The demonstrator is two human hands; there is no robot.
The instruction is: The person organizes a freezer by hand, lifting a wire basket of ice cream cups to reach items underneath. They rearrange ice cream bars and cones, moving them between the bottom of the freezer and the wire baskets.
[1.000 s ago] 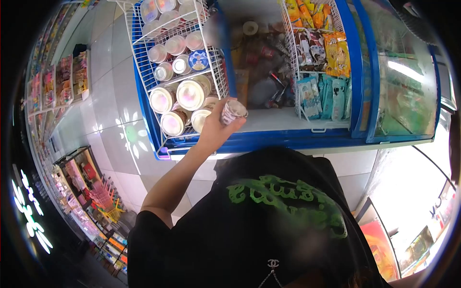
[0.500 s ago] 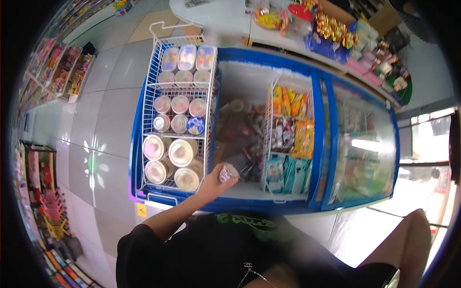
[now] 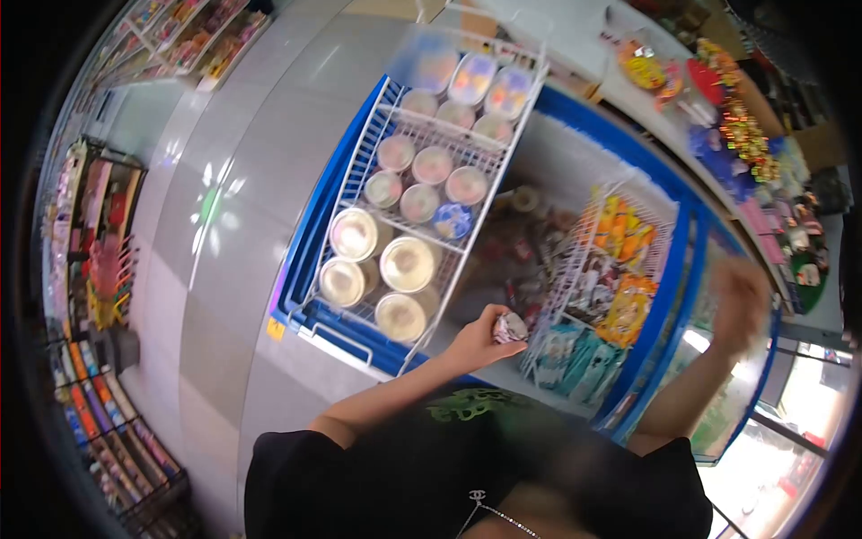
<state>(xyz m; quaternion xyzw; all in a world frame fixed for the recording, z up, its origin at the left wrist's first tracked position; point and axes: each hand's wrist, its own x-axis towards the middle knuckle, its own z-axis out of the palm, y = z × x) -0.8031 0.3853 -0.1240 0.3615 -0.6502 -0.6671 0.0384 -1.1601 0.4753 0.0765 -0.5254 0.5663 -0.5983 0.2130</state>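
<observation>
My left hand (image 3: 480,344) is closed around a small wrapped item with a pale round end (image 3: 510,329) and a dark-and-white pattern; its exact kind does not show. It is over the open part of a blue chest freezer (image 3: 588,121), near its front edge. Beside it hangs a white wire basket (image 3: 422,238) with lidded tubs (image 3: 409,263). On the other side, a second wire basket (image 3: 561,301) holds orange, brown and teal packets. My right hand (image 3: 738,301) is raised over the freezer's glass lid (image 3: 732,386), smeared by motion, so its fingers cannot be made out.
Loose packages (image 3: 521,247) lie deep inside the freezer. A counter (image 3: 620,81) behind it carries sweets and shiny gold wrappings (image 3: 747,135). Shelves of goods (image 3: 112,431) stand at the left, across the tiled floor (image 3: 242,180). A bright glass doorway (image 3: 790,395) is at the right.
My view has turned, so the freezer appears tilted. My right hand has come up into view over the glass lid. My left hand still grips the wrapped item.
</observation>
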